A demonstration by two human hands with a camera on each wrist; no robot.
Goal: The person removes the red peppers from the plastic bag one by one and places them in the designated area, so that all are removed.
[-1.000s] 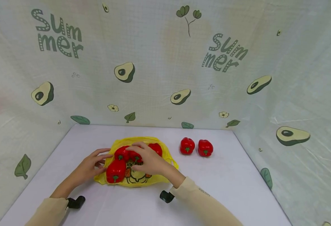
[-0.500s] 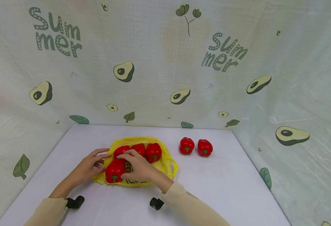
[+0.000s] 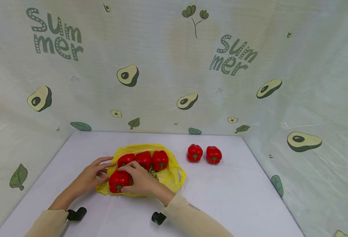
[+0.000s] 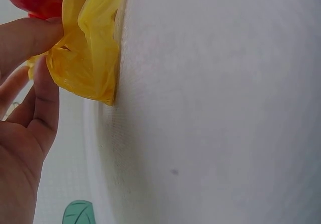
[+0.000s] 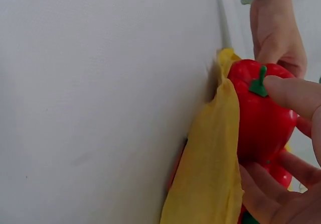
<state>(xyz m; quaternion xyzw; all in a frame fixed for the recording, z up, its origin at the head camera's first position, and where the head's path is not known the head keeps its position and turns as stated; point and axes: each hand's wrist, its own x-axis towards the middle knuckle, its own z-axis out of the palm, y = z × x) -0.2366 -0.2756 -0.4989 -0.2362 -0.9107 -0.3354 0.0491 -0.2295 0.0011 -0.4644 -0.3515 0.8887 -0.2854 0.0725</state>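
My right hand (image 3: 142, 181) grips a red bell pepper (image 3: 117, 181) at the front left of a yellow plastic bag (image 3: 174, 176) that lies flat on the table. In the right wrist view its thumb is at the green stem (image 5: 259, 86) and the fingers reach round the other side. Behind that pepper, a row of three more red bell peppers (image 3: 160, 160) rests on the bag. My left hand (image 3: 91, 176) is at the bag's left edge, thumb and fingers pinching the yellow plastic (image 4: 85, 58), close beside the gripped pepper.
Two more red bell peppers (image 3: 194, 153) stand apart on the white table (image 3: 215, 194), right of the bag. A printed cloth (image 3: 162, 59) with avocados and lettering hangs around the back and sides. Each wrist wears a small black camera (image 3: 77, 214).
My right hand has moved left and toward me, away from the middle pepper, and has taken hold of the front left one. The left hand stays at the bag's edge.
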